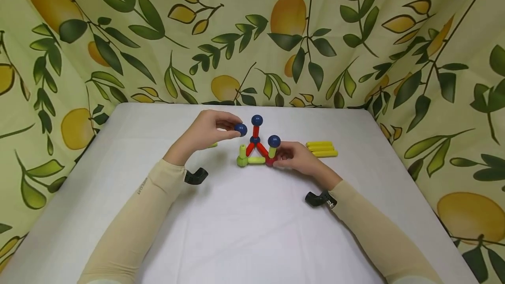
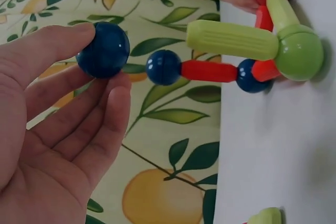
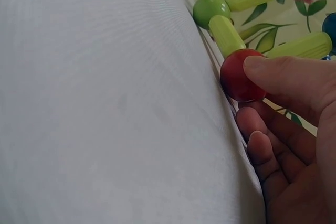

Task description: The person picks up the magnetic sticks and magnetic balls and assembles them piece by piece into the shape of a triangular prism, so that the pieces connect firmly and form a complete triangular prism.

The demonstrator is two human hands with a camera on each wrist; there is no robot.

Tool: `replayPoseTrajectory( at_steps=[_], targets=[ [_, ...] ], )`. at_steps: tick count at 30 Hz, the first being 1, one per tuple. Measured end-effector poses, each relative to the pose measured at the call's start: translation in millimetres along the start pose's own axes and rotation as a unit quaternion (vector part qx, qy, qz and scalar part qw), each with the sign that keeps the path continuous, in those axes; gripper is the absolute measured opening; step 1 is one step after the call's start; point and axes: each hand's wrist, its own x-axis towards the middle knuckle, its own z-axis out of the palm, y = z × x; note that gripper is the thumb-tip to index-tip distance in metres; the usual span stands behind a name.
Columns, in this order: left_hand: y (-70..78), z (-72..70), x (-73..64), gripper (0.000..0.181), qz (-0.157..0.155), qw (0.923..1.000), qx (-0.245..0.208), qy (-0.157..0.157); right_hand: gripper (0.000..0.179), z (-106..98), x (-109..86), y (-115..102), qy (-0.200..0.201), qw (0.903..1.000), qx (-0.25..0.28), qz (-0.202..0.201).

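My left hand (image 1: 207,133) holds a loose blue ball (image 1: 241,129) between thumb and fingertips, above and apart from a triangular ball-and-rod frame. With thumb and fingers, my right hand (image 1: 297,157) grips the red ball (image 3: 236,78) at the frame's right corner. A light-green rod (image 1: 272,151) rises from that ball and carries a blue ball (image 1: 274,141). At the left corner a green ball (image 1: 242,161) bears an upright light-green rod (image 2: 231,39) with a bare top. The back corner's blue ball (image 1: 254,140) has a red rod (image 1: 256,131) upright, topped by another blue ball (image 1: 257,120).
Several yellow-green rods (image 1: 321,148) lie together on the white table (image 1: 252,222), right of the frame. Part of another light-green piece (image 1: 213,145) shows beneath the left hand. A leaf-and-fruit patterned curtain (image 1: 236,47) hangs behind the table and along its sides.
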Motion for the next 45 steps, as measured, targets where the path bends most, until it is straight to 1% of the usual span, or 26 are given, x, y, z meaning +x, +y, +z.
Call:
replayPoseTrajectory(
  at_steps=[4, 9, 13, 16, 20, 22, 24, 28, 30, 31, 33, 35, 37, 39, 40, 42, 45],
  targets=[
    [-2.1, 5.5, -0.8, 0.033, -0.002, 0.9997, 0.008, -0.021, 0.035, 0, -1.0, 2, 0.005, 1.0000, -0.005, 0.004],
    [-5.2, 9.3, 0.2, 0.033, 0.001, 0.9991, 0.020, -0.037, 0.035, 0, 0.9, 2, 0.009, 0.9999, -0.001, 0.007],
    [-7.3, 11.6, -1.8, 0.032, -0.010, 0.9979, 0.030, -0.056, 0.035, 2, 0.7, 1, 0.007, 0.9999, 0.001, 0.007],
    [-7.7, 12.0, -3.7, 0.031, -0.013, 0.9974, 0.034, -0.063, 0.034, 3, -0.4, -1, 0.006, 0.9999, 0.002, 0.008],
    [-7.8, 11.2, -3.5, 0.030, -0.005, 0.9974, 0.033, -0.064, 0.033, 2, -0.1, -2, 0.006, 0.9999, 0.004, 0.008],
    [-8.3, 10.5, -3.5, 0.031, -0.005, 0.9973, 0.030, -0.066, 0.032, 1, 0.4, -2, 0.006, 0.9999, 0.004, 0.007],
    [-9.2, 8.9, -3.8, 0.036, -0.009, 0.9974, 0.025, -0.067, 0.031, 1, 0.6, -1, 0.006, 1.0000, 0.005, 0.007],
    [-15.9, 3.4, -6.7, 0.046, -0.029, 0.9970, -0.002, -0.072, 0.032, 0, -0.3, -2, -0.004, 0.9998, 0.015, 0.008],
    [-22.1, 2.1, -9.0, 0.048, -0.043, 0.9955, -0.018, -0.083, 0.032, -4, -1.6, -4, -0.012, 0.9998, 0.012, 0.008],
    [-26.4, 2.4, -10.3, 0.047, -0.052, 0.9943, -0.024, -0.090, 0.031, -7, -2.1, -6, -0.013, 0.9999, 0.008, 0.008],
    [-34.9, 5.1, -12.5, 0.046, -0.067, 0.9922, -0.034, -0.099, 0.028, -17, -3.2, -12, -0.001, 0.9999, -0.013, 0.005],
    [-42.0, 10.1, -14.1, 0.046, -0.076, 0.9913, -0.044, -0.097, 0.024, -31, -3.6, -17, 0.027, 0.9982, -0.053, -0.003],
    [-47.7, 17.0, -15.4, 0.047, -0.079, 0.9917, -0.055, -0.085, 0.022, -49, -4.6, -20, 0.061, 0.9937, -0.094, 0.000],
    [-51.9, 24.1, -17.3, 0.047, -0.079, 0.9924, -0.059, -0.073, 0.022, -67, -6.0, -17, 0.087, 0.9869, -0.135, 0.014],
    [-54.2, 27.9, -18.3, 0.047, -0.079, 0.9924, -0.062, -0.071, 0.023, -75, -7.3, -15, 0.094, 0.9834, -0.153, 0.026],
    [-57.6, 35.0, -20.3, 0.045, -0.080, 0.9922, -0.063, -0.071, 0.025, -91, -11.4, -10, 0.095, 0.9775, -0.180, 0.056],
    [-62.2, 43.4, -21.5, 0.040, -0.075, 0.9927, -0.063, -0.071, 0.026, -108, -17.1, 0, 0.077, 0.9701, -0.212, 0.090]
  ],
)
